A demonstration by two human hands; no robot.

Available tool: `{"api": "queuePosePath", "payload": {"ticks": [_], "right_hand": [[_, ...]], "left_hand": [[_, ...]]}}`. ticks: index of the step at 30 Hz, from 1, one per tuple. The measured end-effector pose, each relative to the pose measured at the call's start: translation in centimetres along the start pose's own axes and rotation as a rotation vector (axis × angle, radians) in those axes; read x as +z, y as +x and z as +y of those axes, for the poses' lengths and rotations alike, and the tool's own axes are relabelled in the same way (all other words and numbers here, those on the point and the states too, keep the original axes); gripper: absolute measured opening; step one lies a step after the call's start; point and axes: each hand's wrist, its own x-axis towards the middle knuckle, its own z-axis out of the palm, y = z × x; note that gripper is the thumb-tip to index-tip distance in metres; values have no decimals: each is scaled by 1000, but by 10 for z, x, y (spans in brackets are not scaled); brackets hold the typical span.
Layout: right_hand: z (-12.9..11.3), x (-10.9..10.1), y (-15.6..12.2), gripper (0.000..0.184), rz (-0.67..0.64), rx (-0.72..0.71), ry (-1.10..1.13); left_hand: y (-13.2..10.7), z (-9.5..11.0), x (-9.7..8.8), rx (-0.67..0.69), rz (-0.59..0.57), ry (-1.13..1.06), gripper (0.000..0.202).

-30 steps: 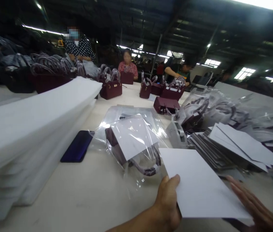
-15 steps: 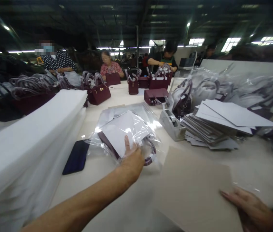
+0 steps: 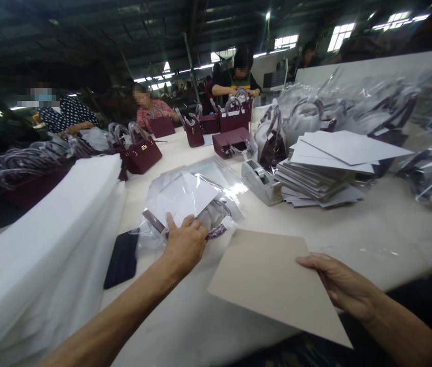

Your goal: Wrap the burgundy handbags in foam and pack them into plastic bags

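Note:
My left hand [image 3: 183, 243] grips the near edge of a clear plastic bag [image 3: 185, 204] that holds a maroon handbag and a white card. The bag lies on the white table [image 3: 384, 229], ahead of me and a little left. My right hand [image 3: 340, 283] holds the right edge of a beige cardboard sheet [image 3: 269, 278], which lies flat at the table's near edge with one corner hanging over it. The two hands are about a sheet's width apart.
A tall stack of white foam sheets [image 3: 44, 244] fills the left side. A dark phone [image 3: 122, 259] lies beside it. A tape dispenser [image 3: 262, 182], a stack of cards [image 3: 326, 168] and bagged handbags [image 3: 357, 107] sit to the right. Several people work on maroon handbags [image 3: 141, 153] at the far end.
My left hand let go of the sheet, reached to the bagged handbag and closed on it. The sheet was turned beige side up and laid on the table under my right hand.

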Motion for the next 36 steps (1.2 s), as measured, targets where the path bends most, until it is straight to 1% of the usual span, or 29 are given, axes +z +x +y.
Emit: {"api": "queuePosePath", "payload": {"ticks": [3, 5, 7, 9, 12, 16, 17, 19, 21, 22, 24, 26, 28, 30, 32, 34, 36], "right_hand": [[-8, 5, 7, 16, -25, 102, 125], [-12, 7, 11, 13, 22, 119, 206], [-14, 11, 15, 8, 103, 115, 247], [-16, 16, 20, 7, 166, 102, 249], [-17, 24, 28, 7, 212, 94, 238], [-20, 21, 32, 3, 285, 94, 234], [-20, 19, 31, 4, 293, 98, 227], [-21, 16, 28, 2, 283, 109, 204], [-19, 15, 24, 2, 245, 131, 167], [-18, 16, 22, 4, 215, 142, 148], [-12, 18, 17, 7, 154, 152, 131], [-4, 20, 14, 7, 119, 154, 157], [4, 22, 12, 7, 123, 148, 206], [12, 25, 11, 9, 155, 119, 229], [19, 28, 12, 10, 209, 64, 206], [25, 34, 15, 11, 260, 27, 162], [29, 42, 19, 11, 281, 14, 121]], "left_hand": [[-2, 3, 1, -1, -7, 10, 20], [-3, 4, 2, -2, -4, 12, 21], [-3, 4, 4, 3, 1, 17, 21], [-3, 5, 5, 15, -4, 28, 21], [-2, 6, 7, 29, -18, 68, 22], [-3, 7, 9, 51, -64, 148, 21], [-3, 6, 10, 56, -81, 164, 27], [-2, 4, 13, 56, -96, 191, 54], [0, 2, 16, 41, -76, 209, 80], [1, 2, 19, 35, -59, 214, 89], [0, 1, 25, 39, -24, 225, 96], [-2, 3, 32, 70, 3, 244, 95], [-6, 6, 39, 108, 17, 251, 92], [-9, 9, 46, 139, 18, 240, 91], [-11, 11, 51, 138, 24, 215, 89], [-12, 11, 55, 126, 44, 197, 79], [-10, 11, 57, 122, 71, 195, 57]]}}
